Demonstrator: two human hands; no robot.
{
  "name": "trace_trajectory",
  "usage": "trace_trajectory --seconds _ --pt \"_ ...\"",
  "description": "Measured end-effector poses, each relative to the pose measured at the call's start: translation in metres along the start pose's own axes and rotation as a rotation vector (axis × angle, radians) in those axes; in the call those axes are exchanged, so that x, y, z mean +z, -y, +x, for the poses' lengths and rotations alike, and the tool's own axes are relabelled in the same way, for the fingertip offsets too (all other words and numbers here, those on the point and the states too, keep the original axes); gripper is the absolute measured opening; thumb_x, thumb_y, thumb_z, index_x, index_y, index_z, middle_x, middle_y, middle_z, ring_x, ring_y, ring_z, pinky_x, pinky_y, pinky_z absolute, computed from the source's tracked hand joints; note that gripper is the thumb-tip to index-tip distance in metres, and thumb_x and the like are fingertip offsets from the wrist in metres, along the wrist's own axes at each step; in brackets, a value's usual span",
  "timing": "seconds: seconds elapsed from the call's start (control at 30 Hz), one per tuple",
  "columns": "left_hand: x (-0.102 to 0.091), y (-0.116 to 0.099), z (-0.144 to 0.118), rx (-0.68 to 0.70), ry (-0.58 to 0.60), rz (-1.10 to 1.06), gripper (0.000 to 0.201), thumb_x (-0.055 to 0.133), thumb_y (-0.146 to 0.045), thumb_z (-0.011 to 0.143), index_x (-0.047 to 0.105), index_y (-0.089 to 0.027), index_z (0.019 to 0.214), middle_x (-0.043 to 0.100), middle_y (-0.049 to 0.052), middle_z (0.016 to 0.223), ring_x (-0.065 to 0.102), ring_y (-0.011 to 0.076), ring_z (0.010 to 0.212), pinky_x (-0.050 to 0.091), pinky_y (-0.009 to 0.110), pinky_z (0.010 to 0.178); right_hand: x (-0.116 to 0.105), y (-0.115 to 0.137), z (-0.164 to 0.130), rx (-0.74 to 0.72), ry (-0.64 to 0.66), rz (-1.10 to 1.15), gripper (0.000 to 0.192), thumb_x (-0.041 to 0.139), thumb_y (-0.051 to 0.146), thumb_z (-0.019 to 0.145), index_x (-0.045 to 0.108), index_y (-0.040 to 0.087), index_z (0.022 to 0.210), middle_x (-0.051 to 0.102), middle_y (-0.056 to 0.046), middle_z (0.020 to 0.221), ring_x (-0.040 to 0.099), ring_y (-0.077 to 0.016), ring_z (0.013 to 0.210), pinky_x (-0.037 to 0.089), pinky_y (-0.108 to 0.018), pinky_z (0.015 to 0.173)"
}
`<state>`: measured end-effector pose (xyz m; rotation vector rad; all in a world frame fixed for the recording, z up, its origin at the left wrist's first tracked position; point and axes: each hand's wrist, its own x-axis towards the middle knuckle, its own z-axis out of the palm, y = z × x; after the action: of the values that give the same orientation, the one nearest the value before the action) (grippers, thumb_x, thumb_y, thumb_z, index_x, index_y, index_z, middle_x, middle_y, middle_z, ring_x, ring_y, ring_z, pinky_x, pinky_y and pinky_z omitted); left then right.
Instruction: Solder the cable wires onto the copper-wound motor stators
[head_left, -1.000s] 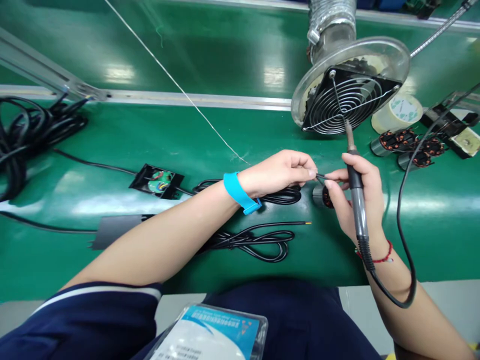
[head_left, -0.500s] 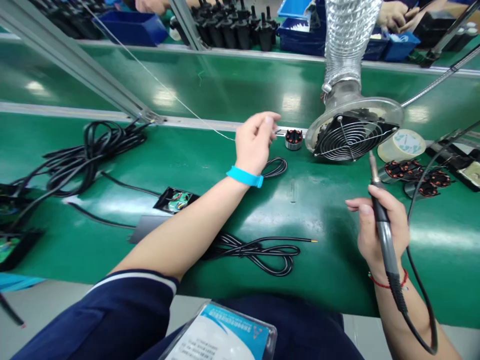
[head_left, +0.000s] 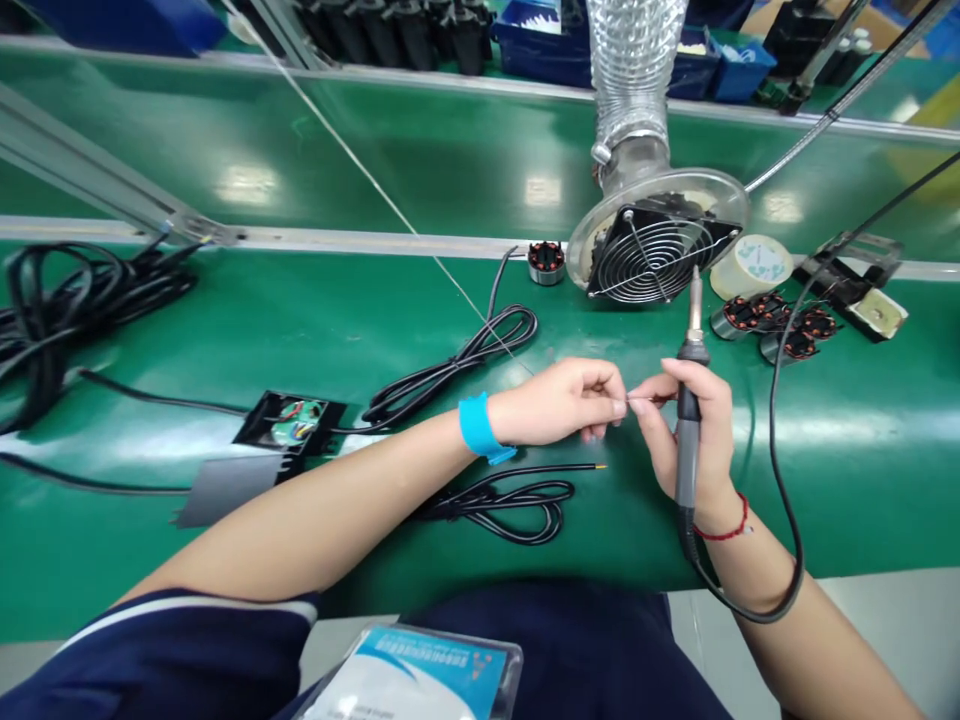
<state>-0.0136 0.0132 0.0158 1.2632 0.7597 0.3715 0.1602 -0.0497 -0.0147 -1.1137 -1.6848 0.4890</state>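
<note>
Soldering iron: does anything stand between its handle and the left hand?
Yes: thumb and fingertip of the right hand, with a thin strand, lie between the soldering iron and the left hand. Nothing else visible does.

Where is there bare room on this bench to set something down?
One patch lies between the cable heap and the farther looped cable, behind the open black box. Another is right of the right hand and the soldering iron's cord, nearer than the copper-wound parts. It's crowded around those parts, the tape roll and fan.
</note>
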Motion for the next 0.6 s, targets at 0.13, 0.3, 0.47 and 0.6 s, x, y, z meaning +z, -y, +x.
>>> trace_trajectory --seconds 0.13,0.3,0.47,0.6 --pt "-0.006 0.003 0.002 -0.047 -0.024 0.260 0.010 0.060 -0.016 0.081 0.057 -0.014 0.072 0.055 -0.004 0.059 0.046 0.0054 0.047 0.037 0.018 0.048 -0.015 -0.007 0.004 -0.045 -0.019 -0.134 0.043 0.062 0.017 0.090 0.049 0.033 0.127 0.067 0.001 0.089 0.068 -0.0180 0.081 0.058 -0.038 0.082" --pt "-0.012 0.012 0.006 -0.098 -0.132 0.483 0.011 0.055 -0.015 0.083 0.057 -0.016 0.072 0.054 -0.004 0.058 0.050 0.0079 0.047 0.035 0.020 0.050 -0.044 -0.038 0.020 0.238 -0.081 -0.493 0.042 0.056 0.020 0.088 0.044 0.027 0.128 0.066 -0.006 0.113 0.068 -0.0201 0.083 0.057 -0.039 0.076" --pt "-0.015 0.020 0.010 -0.044 -0.134 0.488 0.012 0.054 -0.018 0.084 0.055 -0.017 0.072 0.055 -0.003 0.059 0.050 0.0080 0.046 0.035 0.020 0.049 -0.056 -0.073 0.042 0.286 0.087 -0.838 0.046 0.054 0.016 0.080 0.050 0.015 0.126 0.064 -0.019 0.113 0.067 -0.0315 0.084 0.053 -0.044 0.066" --pt "-0.019 0.023 0.012 -0.026 -0.143 0.477 0.012 0.055 -0.019 0.085 0.056 -0.016 0.073 0.056 -0.003 0.061 0.049 0.0075 0.046 0.035 0.020 0.048 -0.058 -0.087 0.055 0.296 0.049 -0.842 0.039 0.057 0.021 0.082 0.053 0.019 0.121 0.068 -0.016 0.104 0.066 -0.0300 0.076 0.052 -0.045 0.065"
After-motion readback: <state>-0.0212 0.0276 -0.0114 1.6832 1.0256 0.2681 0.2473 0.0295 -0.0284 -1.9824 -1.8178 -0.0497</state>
